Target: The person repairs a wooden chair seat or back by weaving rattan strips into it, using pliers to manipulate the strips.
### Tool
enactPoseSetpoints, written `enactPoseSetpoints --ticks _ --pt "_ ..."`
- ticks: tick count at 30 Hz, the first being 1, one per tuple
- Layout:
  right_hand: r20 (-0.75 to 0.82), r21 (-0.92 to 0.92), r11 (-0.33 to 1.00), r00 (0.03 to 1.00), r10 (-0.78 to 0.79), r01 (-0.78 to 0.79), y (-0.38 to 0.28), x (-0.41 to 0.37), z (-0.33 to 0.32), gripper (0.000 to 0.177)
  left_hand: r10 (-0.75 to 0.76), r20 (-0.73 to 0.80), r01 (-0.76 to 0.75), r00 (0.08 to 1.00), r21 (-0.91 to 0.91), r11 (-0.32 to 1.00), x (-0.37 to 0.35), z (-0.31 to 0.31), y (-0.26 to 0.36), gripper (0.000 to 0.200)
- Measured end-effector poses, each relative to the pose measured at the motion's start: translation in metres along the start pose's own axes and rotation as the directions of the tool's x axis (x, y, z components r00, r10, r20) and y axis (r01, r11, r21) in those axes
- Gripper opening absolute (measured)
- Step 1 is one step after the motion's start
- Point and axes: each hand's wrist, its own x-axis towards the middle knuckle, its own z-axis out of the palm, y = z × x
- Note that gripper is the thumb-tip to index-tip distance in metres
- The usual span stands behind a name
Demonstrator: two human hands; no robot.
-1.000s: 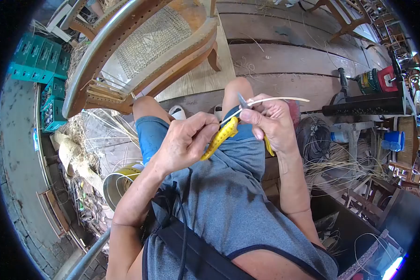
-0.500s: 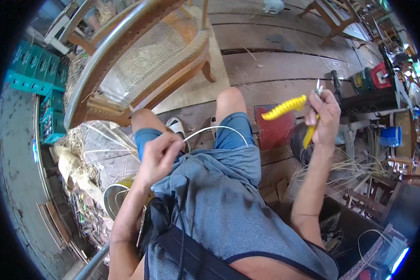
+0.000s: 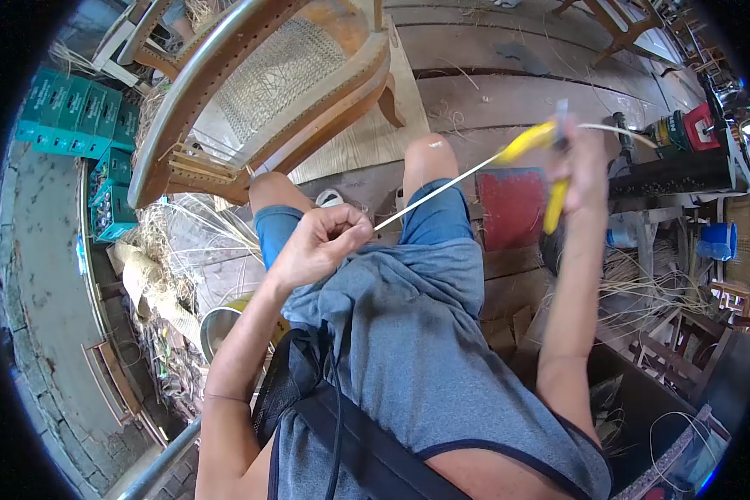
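My left hand (image 3: 321, 242), above my lap, pinches one end of a thin pale cane strand (image 3: 438, 191). The strand runs taut up and right to my right hand (image 3: 579, 162), where its other end sticks out beyond the fingers. My right hand is blurred and closed on a yellow-handled tool (image 3: 529, 142) with a metal tip. Whether the fingers also grip the strand cannot be made out. In front of my knees, at the upper left, stands a wooden chair (image 3: 308, 123) with a woven cane seat (image 3: 279, 75).
Green crates (image 3: 75, 112) are stacked at the left. A bucket (image 3: 217, 329) stands by my left arm, near loose cane strips (image 3: 204, 237). A red panel (image 3: 512, 208) lies right of my knees. Blue container (image 3: 717, 242) and black bench (image 3: 667, 171) are at the right.
The strand, curved and loose on the right before, is now stretched between both hands. My left hand has moved slightly right and up. The view has shifted a little.
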Motion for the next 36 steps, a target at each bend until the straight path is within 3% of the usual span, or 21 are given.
enactPoseSetpoints --ticks 2,3,5,6,7,8,9,11,13,15,17,18,20,21,24,28,32,34,36 --pt "-0.133 0.248 0.966 0.990 -0.043 0.075 -0.001 0.042 -0.046 0.023 -0.124 0.066 0.120 0.990 0.063 0.991 -0.005 -0.007 -0.004 0.018" --pt "-0.134 0.247 0.966 0.990 -0.047 0.079 0.003 0.040 -0.048 0.023 -0.120 0.068 0.115 0.990 0.063 0.991 -0.002 -0.002 -0.004 0.018" --pt "-0.034 0.103 0.970 0.974 0.224 -0.220 0.024 0.027 -0.052 0.021 -0.095 -0.066 0.090 0.993 -0.078 0.993 0.006 0.015 0.000 0.020" --pt "0.081 0.116 0.904 0.911 0.405 -0.412 0.035 0.001 -0.030 0.026 -0.153 -0.068 0.144 0.986 -0.127 0.981 0.011 0.021 0.005 0.021" --pt "0.248 0.057 0.871 0.852 0.461 -0.488 0.061 -0.023 -0.019 0.036 -0.154 -0.059 0.146 0.986 -0.125 0.981 0.016 0.027 0.005 0.021" --pt "0.345 -0.140 0.873 0.803 0.486 -0.468 0.059 -0.056 0.015 0.040 -0.121 -0.057 0.114 0.991 -0.115 0.987 0.021 0.034 0.004 0.022" --pt "0.456 -0.214 0.879 0.752 0.476 -0.426 0.059 -0.081 0.039 0.039 -0.095 -0.050 0.089 0.994 -0.106 0.990 0.024 0.039 0.002 0.022" --pt "0.549 0.026 0.850 0.719 0.428 -0.526 0.079 -0.104 0.070 0.031 -0.110 -0.011 0.109 0.994 -0.090 0.990 0.024 0.045 -0.004 0.021" --pt "0.474 0.011 0.940 0.829 0.297 -0.342 0.096 -0.095 0.076 0.025 -0.019 0.007 0.020 1.000 -0.134 0.991 0.022 0.043 -0.008 0.019" --pt "0.391 0.086 0.948 0.886 0.250 -0.305 0.091 -0.078 0.066 0.023 -0.028 0.001 0.028 1.000 -0.056 0.998 0.017 0.031 -0.008 0.017" --pt "0.463 0.046 0.953 0.852 0.247 -0.301 0.083 -0.071 0.060 0.022 -0.061 0.022 0.061 0.998 0.013 0.998 0.014 0.022 -0.015 0.017" --pt "0.523 0.004 0.940 0.802 0.289 -0.341 0.076 -0.076 0.065 0.022 -0.105 0.004 0.105 0.994 -0.051 0.993 0.016 0.025 -0.011 0.017" --pt "0.608 -0.030 0.916 0.720 0.334 -0.400 0.073 -0.091 0.080 0.019 -0.022 0.022 0.023 1.000 -0.052 0.998 0.018 0.036 0.000 0.017" --pt "0.595 0.055 0.915 0.749 0.292 -0.400 0.081 -0.095 0.085 0.019 0.057 0.040 -0.055 0.998 -0.055 0.997 0.018 0.039 0.003 0.017" --pt "0.579 0.037 0.930 0.766 0.279 -0.367 0.084 -0.092 0.084 0.019 0.083 0.005 -0.083 0.997 0.109 0.991 0.013 0.037 0.008 0.014" --pt "0.575 0.078 0.898 0.755 0.314 -0.432 0.080 -0.087 0.079 0.016 0.137 0.018 -0.135 0.990 0.320 0.938 0.006 0.029 0.020 0.012" --pt "0.548 0.077 0.905 0.776 0.313 -0.419 0.069 -0.083 0.079 0.016 0.183 0.012 -0.177 0.983 0.331 0.927 -0.002 0.024 0.024 0.011" --pt "0.535 0.122 0.900 0.792 0.295 -0.418 0.062 -0.075 0.076 0.016 0.099 0.031 -0.103 0.995 0.386 0.917 -0.010 0.015 0.027 0.010" --pt "0.536 0.097 0.907 0.789 0.299 -0.410 0.060 -0.073 0.078 0.015 0.108 0.023 -0.108 0.994 0.392 0.914 -0.016 0.013 0.034 0.010"
